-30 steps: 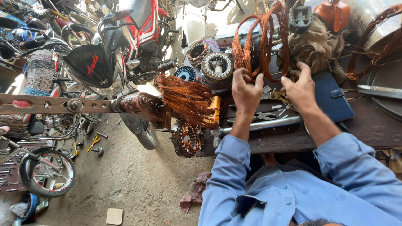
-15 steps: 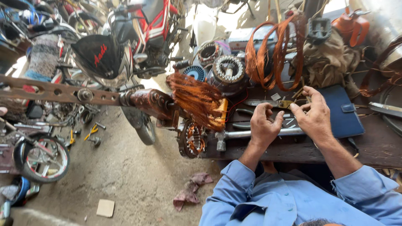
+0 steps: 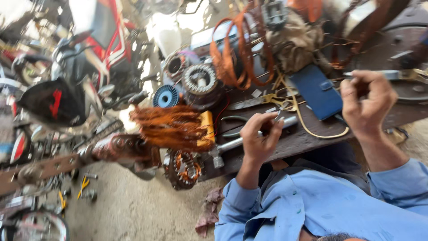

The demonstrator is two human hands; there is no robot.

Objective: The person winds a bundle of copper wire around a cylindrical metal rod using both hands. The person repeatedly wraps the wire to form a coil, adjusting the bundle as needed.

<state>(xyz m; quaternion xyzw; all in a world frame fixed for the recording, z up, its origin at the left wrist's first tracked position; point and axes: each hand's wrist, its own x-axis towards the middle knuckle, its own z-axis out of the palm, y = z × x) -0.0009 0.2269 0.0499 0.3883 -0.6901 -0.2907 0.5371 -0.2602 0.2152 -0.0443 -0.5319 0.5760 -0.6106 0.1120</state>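
Left hand (image 3: 261,136) fingers pinch a small upright metal piece (image 3: 277,118); right hand (image 3: 366,103) fisted, contents unclear.

Motion blur smears the whole view. Whatever the left hand (image 3: 261,134) and right hand (image 3: 366,100) pinch is too small to tell. The motorcycle (image 3: 89,67) is cut off by the top edge.

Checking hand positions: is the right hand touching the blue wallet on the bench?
Apart. The head view shows the right hand raised beside the blue wallet, with dark bench between.
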